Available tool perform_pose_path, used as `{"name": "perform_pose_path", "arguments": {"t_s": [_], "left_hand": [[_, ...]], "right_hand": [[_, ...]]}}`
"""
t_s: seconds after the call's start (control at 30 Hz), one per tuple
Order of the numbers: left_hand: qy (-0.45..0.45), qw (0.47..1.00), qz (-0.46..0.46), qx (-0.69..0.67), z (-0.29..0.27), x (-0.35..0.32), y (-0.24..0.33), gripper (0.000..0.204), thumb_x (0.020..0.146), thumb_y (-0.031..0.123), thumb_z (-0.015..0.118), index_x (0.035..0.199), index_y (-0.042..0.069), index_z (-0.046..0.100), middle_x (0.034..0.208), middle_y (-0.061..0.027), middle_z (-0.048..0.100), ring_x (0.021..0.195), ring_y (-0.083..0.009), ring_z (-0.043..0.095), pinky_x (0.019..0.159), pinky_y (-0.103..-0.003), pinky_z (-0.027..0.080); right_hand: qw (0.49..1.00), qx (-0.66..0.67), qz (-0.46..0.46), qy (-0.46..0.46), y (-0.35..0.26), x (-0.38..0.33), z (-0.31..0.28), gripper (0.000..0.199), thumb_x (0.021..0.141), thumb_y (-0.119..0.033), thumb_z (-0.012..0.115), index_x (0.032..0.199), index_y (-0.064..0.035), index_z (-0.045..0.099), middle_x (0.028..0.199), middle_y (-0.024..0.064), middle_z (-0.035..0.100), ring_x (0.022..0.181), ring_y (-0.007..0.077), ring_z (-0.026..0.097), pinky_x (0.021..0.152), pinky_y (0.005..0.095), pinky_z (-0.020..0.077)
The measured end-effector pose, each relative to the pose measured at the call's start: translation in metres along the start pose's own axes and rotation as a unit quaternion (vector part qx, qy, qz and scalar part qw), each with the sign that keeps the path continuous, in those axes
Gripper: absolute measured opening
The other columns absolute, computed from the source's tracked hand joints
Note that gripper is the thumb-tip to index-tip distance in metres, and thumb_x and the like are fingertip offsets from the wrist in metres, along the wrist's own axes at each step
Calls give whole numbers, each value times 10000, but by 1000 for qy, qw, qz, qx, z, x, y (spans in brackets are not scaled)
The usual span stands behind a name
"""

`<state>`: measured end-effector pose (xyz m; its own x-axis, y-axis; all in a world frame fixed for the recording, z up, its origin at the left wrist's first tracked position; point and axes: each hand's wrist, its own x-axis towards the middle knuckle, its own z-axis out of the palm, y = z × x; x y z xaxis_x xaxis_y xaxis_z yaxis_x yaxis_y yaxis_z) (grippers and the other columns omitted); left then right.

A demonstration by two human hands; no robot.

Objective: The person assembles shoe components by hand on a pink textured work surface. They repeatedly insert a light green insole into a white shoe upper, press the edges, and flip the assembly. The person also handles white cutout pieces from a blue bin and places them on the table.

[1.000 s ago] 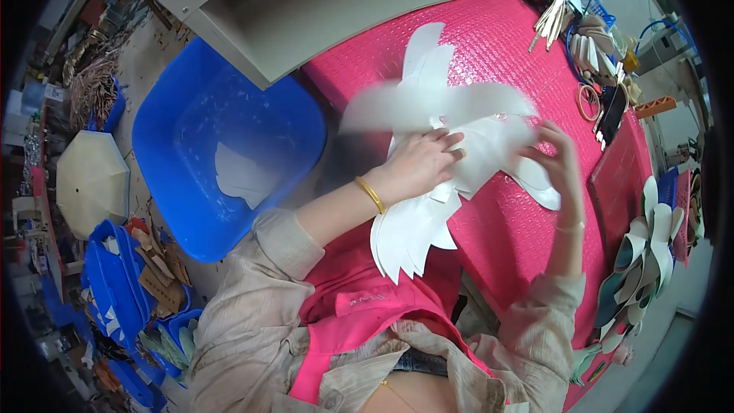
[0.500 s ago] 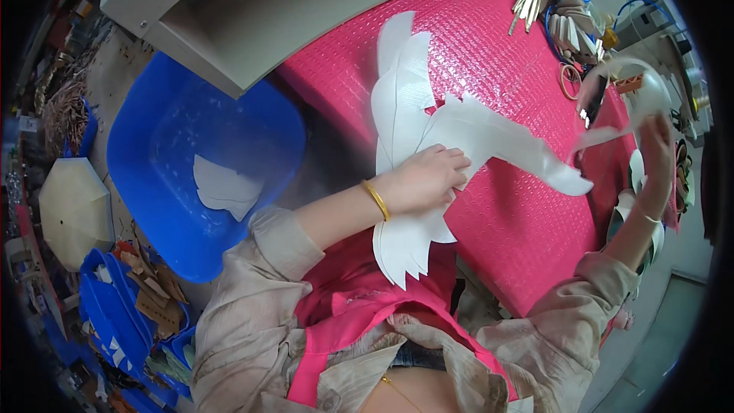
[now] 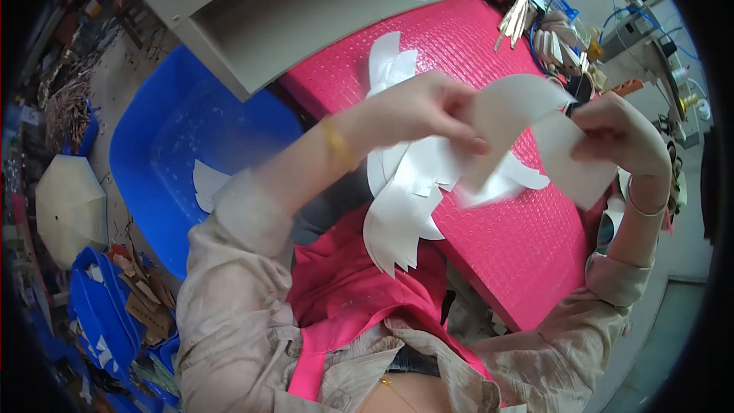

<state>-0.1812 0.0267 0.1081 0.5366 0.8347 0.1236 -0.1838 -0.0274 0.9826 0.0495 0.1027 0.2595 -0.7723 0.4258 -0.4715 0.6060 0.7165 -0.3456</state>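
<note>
Above the pink textured tabletop [image 3: 520, 252], a curved white leather-like piece [image 3: 514, 105] is held up between my two hands. My left hand [image 3: 440, 111] pinches its left end between thumb and fingers. My right hand [image 3: 623, 131] grips the other end, palm turned inward, some fingers hidden behind it. Beneath them lies a loose, overlapping pile of similar white cut pieces [image 3: 405, 210], partly covered by my left forearm. Some of the pile hangs past the near table edge.
At my left stands a blue plastic bin [image 3: 141, 157] with a white piece [image 3: 208, 183] inside. A grey metal housing [image 3: 229, 38] borders the table's far left. Bundled strips [image 3: 516, 11] and stacked parts sit at the far right. Blue trays [image 3: 103, 313] hold scraps at lower left.
My left hand has lifted off the pile and moved up and right onto the curved piece. My right hand has brought that piece inward from the right, over the table.
</note>
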Motion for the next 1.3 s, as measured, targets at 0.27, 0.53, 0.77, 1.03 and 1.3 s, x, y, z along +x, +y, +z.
{"name": "perform_pose_path", "arguments": {"t_s": [0.27, 0.53, 0.77, 1.03, 1.3], "left_hand": [[445, 887, -19, -125, -17, -241, -2, 333, 772, 33, 566, 1099, -14, 529, 983, -88, 601, 872, -143, 584, 746, -252, 473], [629, 744, -35, -223, 15, -301, -48, 480, 804, 16, 505, 1261, 0, 357, 1083, -122, 559, 973, -217, 573, 783, -355, 510], [640, 725, -71, -244, 10, -307, -58, 454, 814, 19, 499, 1248, -14, 372, 1082, -124, 562, 962, -202, 574, 809, -348, 488], [519, 839, -8, -160, -34, -207, -41, 320, 859, 55, 507, 1164, -31, 464, 1019, -42, 563, 900, -65, 501, 791, -224, 402], [527, 816, 163, -172, -74, -112, -51, 504, 817, 30, 553, 1258, 34, 308, 1217, -98, 426, 1097, -170, 442, 926, -298, 363]], "right_hand": [[885, 448, -17, 128, -8, 145, 25, 220, 814, -182, 604, 898, 21, 614, 758, -4, 579, 644, 58, 546, 546, 193, 415], [826, 497, -220, 151, -85, 444, 44, 229, 742, -242, 688, 779, -31, 607, 512, -2, 414, 418, 66, 345, 375, 235, 253], [889, 328, -162, 274, -116, 543, 65, 235, 768, -255, 654, 843, -37, 607, 561, 24, 492, 421, 73, 399, 368, 230, 298], [934, 231, -165, 217, -102, 416, 51, 279, 805, -295, 607, 917, -39, 606, 622, 48, 585, 425, 80, 454, 363, 227, 343], [898, 337, -184, 213, -84, 330, 54, 177, 799, -171, 628, 861, -6, 610, 566, -50, 490, 437, 14, 345, 385, 190, 235]]}}
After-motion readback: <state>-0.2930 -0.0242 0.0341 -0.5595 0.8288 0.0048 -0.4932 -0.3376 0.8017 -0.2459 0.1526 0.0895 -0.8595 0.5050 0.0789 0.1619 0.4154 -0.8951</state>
